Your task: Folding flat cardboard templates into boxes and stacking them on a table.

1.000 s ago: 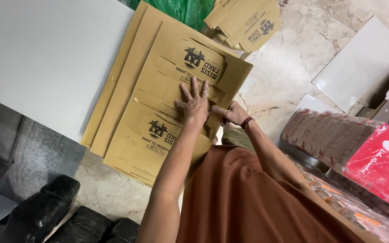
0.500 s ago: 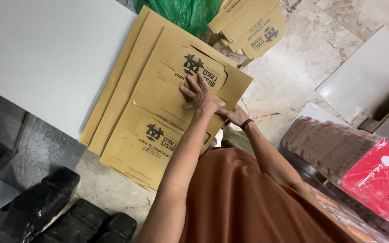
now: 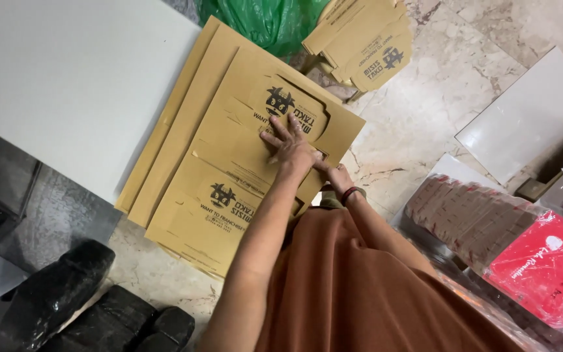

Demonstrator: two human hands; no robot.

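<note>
Two hands meet on the top flat cardboard box [image 3: 255, 163] of a floor stack: left hand [image 3: 289, 145] pressing it with fingers spread, right hand [image 3: 335, 175] at its near right edge, grip unclear.

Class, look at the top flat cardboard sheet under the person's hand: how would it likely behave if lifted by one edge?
The top cardboard sheet is thin and creased, so it would probably sag along its folds. It looks light and, lying loose on the stack, may slide. The left hand is pressing it flat.
</note>
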